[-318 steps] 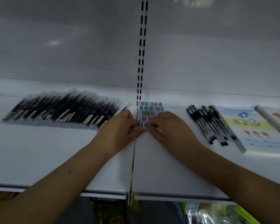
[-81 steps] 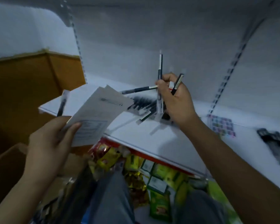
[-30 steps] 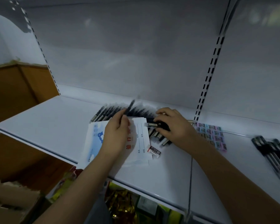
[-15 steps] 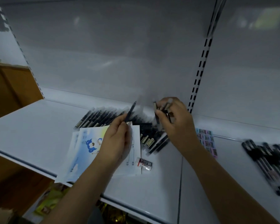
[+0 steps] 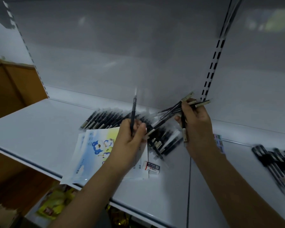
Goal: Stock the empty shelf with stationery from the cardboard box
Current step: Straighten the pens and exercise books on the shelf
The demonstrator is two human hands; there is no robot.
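My left hand grips one black pen upright above the white shelf. My right hand holds a loose bunch of black pens that fan out to the left and down. Under both hands a row of wrapped black pens lies on the shelf. In front of that row lie thin exercise books with a blue cartoon cover, partly over the shelf's front edge. A small white eraser lies beside them.
A sheet of small coloured stickers lies right of my right wrist. More black pens lie at the far right. A slotted upright splits the back panel. Yellow snack packets fill the lower shelf. A brown wooden surface stands left.
Both hands have risen off the shelf. The left lifted its single pen upright. The right raised its bunch of pens higher, and the view swung slightly left.
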